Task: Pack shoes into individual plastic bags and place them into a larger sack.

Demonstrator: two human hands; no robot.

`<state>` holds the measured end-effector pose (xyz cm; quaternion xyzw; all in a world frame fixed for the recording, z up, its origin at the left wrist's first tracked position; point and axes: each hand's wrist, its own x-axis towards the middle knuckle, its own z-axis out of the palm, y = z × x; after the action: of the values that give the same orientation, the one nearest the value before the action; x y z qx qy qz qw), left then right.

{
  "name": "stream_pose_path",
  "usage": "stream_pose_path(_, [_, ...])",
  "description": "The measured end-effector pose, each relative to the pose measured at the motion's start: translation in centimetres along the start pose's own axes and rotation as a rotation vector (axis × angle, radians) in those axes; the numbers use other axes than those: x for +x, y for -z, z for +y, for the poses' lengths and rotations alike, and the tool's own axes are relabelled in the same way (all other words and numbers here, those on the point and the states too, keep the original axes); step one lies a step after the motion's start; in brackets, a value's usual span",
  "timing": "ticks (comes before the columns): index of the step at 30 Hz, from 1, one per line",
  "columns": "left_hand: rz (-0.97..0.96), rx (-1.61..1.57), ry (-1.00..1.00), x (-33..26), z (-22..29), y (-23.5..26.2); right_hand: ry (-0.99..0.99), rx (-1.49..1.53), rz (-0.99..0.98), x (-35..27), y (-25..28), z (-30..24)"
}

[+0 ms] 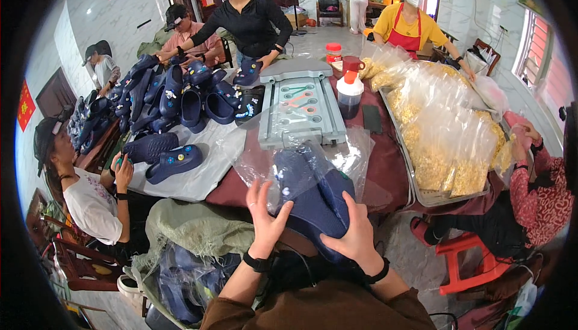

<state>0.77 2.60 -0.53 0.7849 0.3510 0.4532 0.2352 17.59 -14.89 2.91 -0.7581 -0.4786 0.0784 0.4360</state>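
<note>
Left hand [266,220], right hand [355,232], two navy clogs [314,211] partly inside one clear bag [255,162]

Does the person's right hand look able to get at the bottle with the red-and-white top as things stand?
Probably, once the right hand eases its grip on the dark blue shoes. Past the clear bag, nothing tall seems to block the bottle, though the reach is hard to judge.

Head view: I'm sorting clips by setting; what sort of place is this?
Likely a packing workshop: heaped navy clogs, a tray of filled plastic bags, and navy footwear partly inside a clear bag.
</note>
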Motion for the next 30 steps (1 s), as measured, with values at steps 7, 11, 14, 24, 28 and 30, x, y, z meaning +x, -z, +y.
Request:
stream_pose_path(7, [0.004, -0.449, 0.247, -1.5, -4.6, 0.1, 0.06, -0.041, -0.127, 2.1, -2.2, -2.3])
stream_pose_path(11, [0.14, -0.454, 0.241, -1.5, -5.2, 1.1, 0.041, 0.042, -0.211, 3.0, -4.0, -3.6])
stream_pose_path(14, [0.281, -0.287, 0.252, -1.4, -5.7, 1.5, 0.138, 0.169, -0.178, 3.2, -6.8, -2.7])
stream_pose_path(24, [-0.125, -0.585, 0.286, -2.6, -0.1, 4.0, 0.171, 0.482, -0.308, 3.8, -10.2, -1.3])
stream_pose_path(28, [-0.2, 0.067, 0.184, -3.2, 2.4, 6.1, 0.002, 1.053, -0.625, 3.7, -9.4, -0.7])
stream_pose_path(30, [-0.177, 0.141, 0.156, -4.2, 2.5, 5.5, 0.043, 0.98, -0.65, 4.1, -9.1, -0.3])
